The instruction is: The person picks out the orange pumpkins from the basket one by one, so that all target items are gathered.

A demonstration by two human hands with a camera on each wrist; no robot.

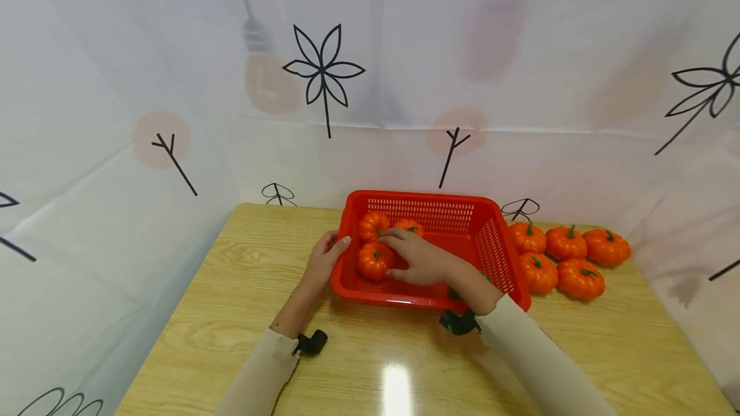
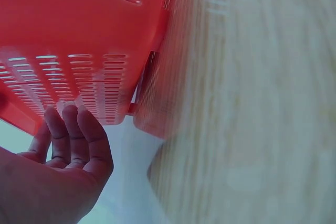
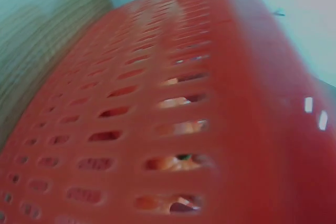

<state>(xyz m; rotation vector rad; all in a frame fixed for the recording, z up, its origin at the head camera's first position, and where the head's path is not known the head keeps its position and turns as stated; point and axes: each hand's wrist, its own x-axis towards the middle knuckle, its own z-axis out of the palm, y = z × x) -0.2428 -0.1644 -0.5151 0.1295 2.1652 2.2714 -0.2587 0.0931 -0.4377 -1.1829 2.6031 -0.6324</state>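
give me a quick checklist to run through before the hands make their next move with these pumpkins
1. Red basket upright, open side up: ok.
2. Left hand steadying the basket: ok, thumb over the left rim, fingers outside the wall.
3. Right hand firmly gripping the near-left pumpkin: cannot tell; it reaches around its right side, but the grip is unclear.
4. Bare floor visible inside the basket: ok, right of the far pumpkins.
5. Clear view into the basket's near-right part: not ok, the right forearm covers some of it.
6. Five loose pumpkins clear of the basket: cannot tell; the nearest sit close by its right side.
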